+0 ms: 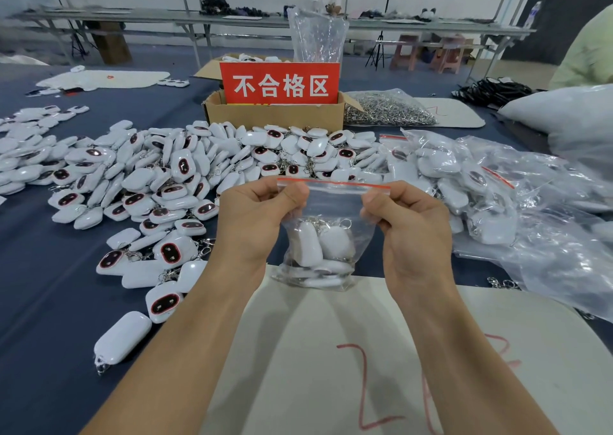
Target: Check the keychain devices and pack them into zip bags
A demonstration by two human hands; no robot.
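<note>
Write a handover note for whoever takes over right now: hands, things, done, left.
Left hand pinches the zip bag at the left end of its seal strip; right hand pinches the right end. The bag is held over the white mat with several keychain devices inside.
Loose devices are piled on the table to the left; filled bags are heaped to the right.
Done: this bag is loaded.
Left: seal state unclear; likely press it shut, add it to the filled bags, then work through the pile.

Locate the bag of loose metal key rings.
Head view, upper centre-right: the bag of key rings lies just right of the cardboard box.
</note>
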